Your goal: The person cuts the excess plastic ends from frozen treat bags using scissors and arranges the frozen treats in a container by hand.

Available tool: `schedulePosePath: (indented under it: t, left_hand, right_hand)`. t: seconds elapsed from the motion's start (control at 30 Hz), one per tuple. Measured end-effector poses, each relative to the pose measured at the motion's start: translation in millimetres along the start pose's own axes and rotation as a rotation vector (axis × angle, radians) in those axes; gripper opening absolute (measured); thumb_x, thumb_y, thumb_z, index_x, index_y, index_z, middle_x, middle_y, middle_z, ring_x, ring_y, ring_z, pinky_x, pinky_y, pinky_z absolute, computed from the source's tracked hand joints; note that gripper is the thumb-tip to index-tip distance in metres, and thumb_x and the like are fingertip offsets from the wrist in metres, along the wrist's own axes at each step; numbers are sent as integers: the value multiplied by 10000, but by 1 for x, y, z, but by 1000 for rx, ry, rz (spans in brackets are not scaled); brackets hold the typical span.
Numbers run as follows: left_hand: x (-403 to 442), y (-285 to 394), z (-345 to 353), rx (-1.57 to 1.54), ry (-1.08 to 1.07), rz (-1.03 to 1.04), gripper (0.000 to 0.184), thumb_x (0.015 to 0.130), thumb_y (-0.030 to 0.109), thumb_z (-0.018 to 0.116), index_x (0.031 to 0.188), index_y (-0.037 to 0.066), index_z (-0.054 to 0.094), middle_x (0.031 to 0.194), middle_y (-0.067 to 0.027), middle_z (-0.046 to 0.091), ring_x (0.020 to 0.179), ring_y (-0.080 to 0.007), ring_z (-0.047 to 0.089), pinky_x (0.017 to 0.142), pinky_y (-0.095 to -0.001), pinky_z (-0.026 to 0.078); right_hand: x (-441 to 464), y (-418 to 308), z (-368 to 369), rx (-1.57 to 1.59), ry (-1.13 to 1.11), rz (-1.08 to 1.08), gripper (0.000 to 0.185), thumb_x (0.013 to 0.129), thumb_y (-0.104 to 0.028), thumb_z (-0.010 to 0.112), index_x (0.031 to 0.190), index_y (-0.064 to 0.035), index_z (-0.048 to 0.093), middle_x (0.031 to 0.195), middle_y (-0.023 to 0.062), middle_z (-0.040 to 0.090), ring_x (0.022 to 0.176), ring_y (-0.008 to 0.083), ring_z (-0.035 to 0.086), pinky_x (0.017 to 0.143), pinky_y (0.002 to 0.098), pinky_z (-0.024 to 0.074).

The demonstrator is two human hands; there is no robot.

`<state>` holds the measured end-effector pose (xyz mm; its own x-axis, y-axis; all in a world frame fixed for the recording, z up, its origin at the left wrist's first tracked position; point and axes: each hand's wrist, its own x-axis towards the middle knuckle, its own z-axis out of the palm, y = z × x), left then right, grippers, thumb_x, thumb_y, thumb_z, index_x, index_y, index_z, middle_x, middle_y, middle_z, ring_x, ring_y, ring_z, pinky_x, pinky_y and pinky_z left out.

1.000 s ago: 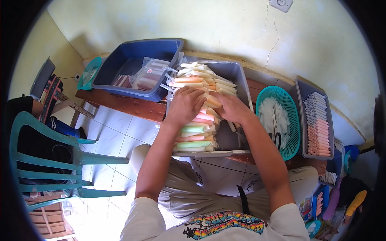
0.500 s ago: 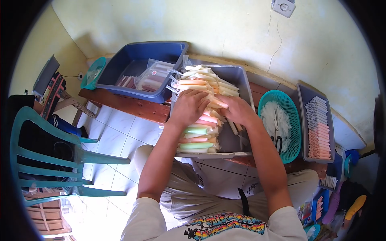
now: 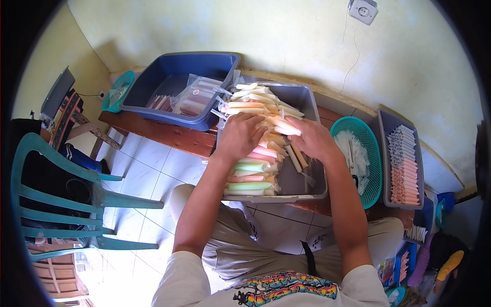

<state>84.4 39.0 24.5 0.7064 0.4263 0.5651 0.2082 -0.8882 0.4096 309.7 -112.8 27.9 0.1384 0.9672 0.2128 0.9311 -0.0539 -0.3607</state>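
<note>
A grey tray (image 3: 302, 192) on the low bench holds a heap of slim filled plastic tubes (image 3: 254, 179), pale yellow, peach, pink and green. My left hand (image 3: 239, 137) is curled over the left side of the heap, its fingers around tubes whose ends are hidden under it. Across from it, my right hand (image 3: 316, 138) grips the right end of a few pale yellow tubes (image 3: 284, 125) between thumb and fingers. Two brownish tubes (image 3: 295, 157) lie apart beside the heap, below my right hand.
Left stands a blue tub (image 3: 169, 118) with packed bags of tubes (image 3: 197, 97). On the right are a turquoise basket (image 3: 376, 179) with clear plastic pieces and scissors (image 3: 351, 158), then a grey bin (image 3: 415, 202) of neatly stacked tubes. A green chair (image 3: 61, 199) stands at left.
My right hand has moved slightly right and opened its grip angle, with the pale yellow tubes now tilted down toward it. The brownish tubes show more fully. My left hand has hardly moved.
</note>
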Motion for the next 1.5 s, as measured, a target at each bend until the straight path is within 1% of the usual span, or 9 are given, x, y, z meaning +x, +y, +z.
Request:
schedulePosePath:
  t: [0.33,0.4,0.63,0.7,0.9,1.03,1.1,1.23,1.5]
  left_hand:
    - [8,7,-2,-92,87,11,292,964,168,784,1212,17,760,1161,-207,769,1090,-429,714,989,-499,554]
    - [10,9,-3,-102,90,37,333,985,132,764,1291,5,739,1248,-228,756,1167,-431,712,1024,-474,559]
    - [15,16,-7,-139,216,52,318,989,114,756,1276,-18,725,1174,-243,763,1115,-443,722,1002,-491,562]
    - [14,19,-11,-284,193,-119,348,1018,136,745,1321,-32,711,1175,-251,764,1088,-414,747,974,-459,578]
    - [13,6,-23,-275,338,-163,347,1041,170,740,1317,-40,719,1150,-243,776,1039,-356,772,919,-422,592]
    - [10,-5,-37,-206,365,-285,327,1038,191,741,1268,-42,742,1082,-233,789,957,-342,789,844,-421,602]
    - [6,-12,-40,-151,363,-306,292,1026,195,745,1209,-31,769,1043,-221,794,902,-333,790,812,-428,605]
    - [-4,-19,-42,-46,327,-436,231,1013,195,749,1118,-3,806,1032,-191,798,871,-327,784,792,-432,604]
    - [-17,-26,-35,106,225,-494,223,1015,226,729,1100,39,816,1058,-145,783,885,-376,764,800,-465,597]
  right_hand:
    - [-3,-15,-26,-22,31,13,574,978,-297,742,1522,-185,600,1193,188,741,1115,416,709,937,538,570]
    - [-3,-16,-32,26,61,-15,584,977,-291,745,1530,-180,592,1222,192,740,1125,414,711,936,530,573]
    - [9,-34,-41,49,63,-19,571,988,-292,740,1526,-160,597,1263,205,737,1115,415,718,944,524,576]
    - [15,-35,-38,68,121,-93,555,996,-290,733,1516,-146,605,1248,209,739,1114,426,716,948,533,573]
    - [42,-49,-39,146,24,-135,605,989,-256,749,1552,-117,580,1329,232,718,1153,433,705,986,511,555]
    - [64,-60,-19,134,67,-245,549,996,-298,727,1503,-122,609,1261,238,737,1104,444,725,933,551,570]
    - [75,-69,-13,117,-79,-216,588,978,-256,760,1528,-123,599,1356,239,708,1205,422,697,1023,518,547]
    - [89,-78,-3,122,-199,-180,592,965,-261,774,1515,-123,608,1371,239,705,1236,413,688,1032,524,545]
    - [100,-66,20,5,-70,-361,520,981,-369,766,1474,-243,662,1301,132,659,1083,363,721,951,494,581]
